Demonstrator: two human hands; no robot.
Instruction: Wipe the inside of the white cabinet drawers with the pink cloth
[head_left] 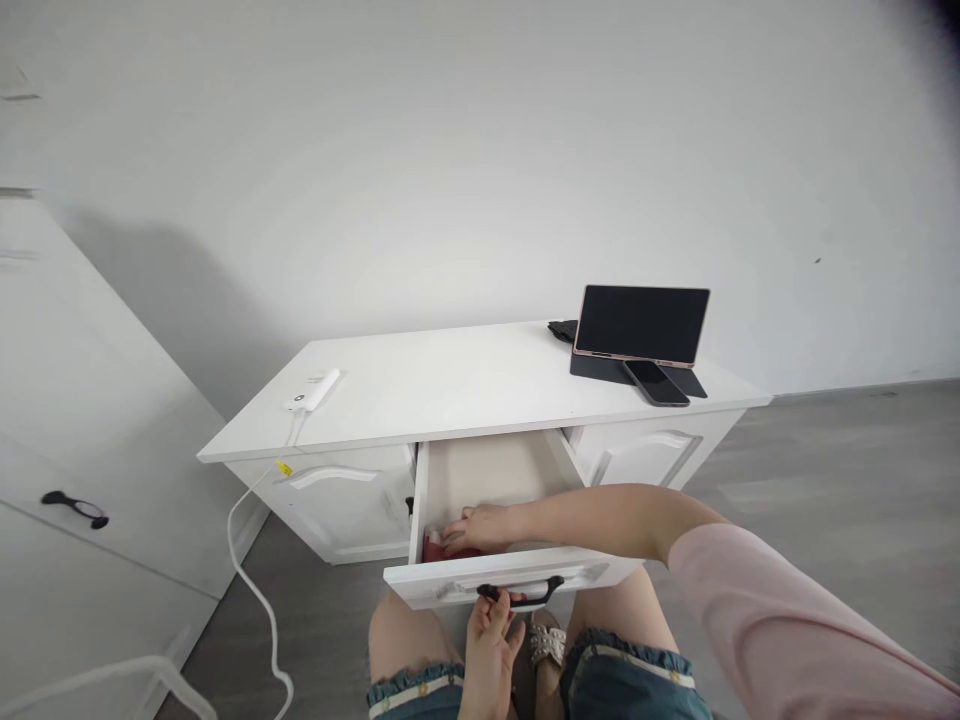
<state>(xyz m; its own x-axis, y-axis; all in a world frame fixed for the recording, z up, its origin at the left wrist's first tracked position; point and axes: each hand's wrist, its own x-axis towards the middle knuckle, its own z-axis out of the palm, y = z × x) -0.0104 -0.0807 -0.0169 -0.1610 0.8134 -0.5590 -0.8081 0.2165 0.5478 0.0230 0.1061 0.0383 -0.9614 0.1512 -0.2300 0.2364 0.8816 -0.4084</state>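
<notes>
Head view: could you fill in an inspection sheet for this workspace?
Surface: white desk top, items toward both ends.
Job's things: drawer, pulled open; black handle on its front; red item inside, partly hidden.
Clutter: tablet, propped up; phone before it; dark item behind.
Hands: left hand at the handle; right hand on the red item, grip unclear.
Cables: white cable with yellow tag, hanging past the desk's front.
Surroundings: white cabinet left; wall behind; grey floor.
</notes>
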